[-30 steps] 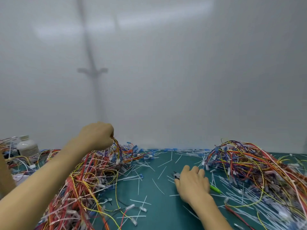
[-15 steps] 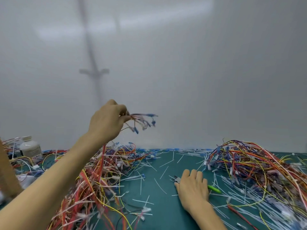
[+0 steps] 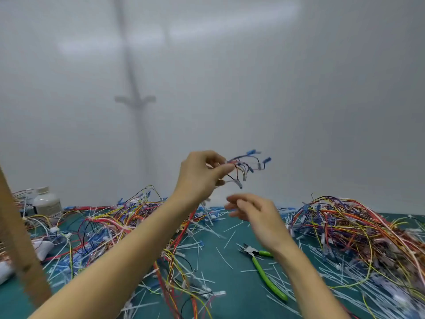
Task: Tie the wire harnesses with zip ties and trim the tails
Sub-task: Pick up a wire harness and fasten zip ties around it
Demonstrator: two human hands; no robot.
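L hand (image 3: 197, 173) had lifted one small harness (image 3: 243, 166) clear of the left pile (image 3: 110, 229), pinching it high above the mat (image 3: 230, 295). R hand (image 3: 257, 217) had left the cutters (image 3: 262, 265) on the mat and rose empty, fingers loose, just below the harness, prob. to gather wires for tying. Cut tails (image 3: 200, 249) & the right pile (image 3: 356, 229) crowded the workspace.

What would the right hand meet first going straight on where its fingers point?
The right hand points left and slightly up, so it would probably meet the left hand near its heel first, just below the wire harness that hand pinches. Depth is unclear from one view; it might pass in front.
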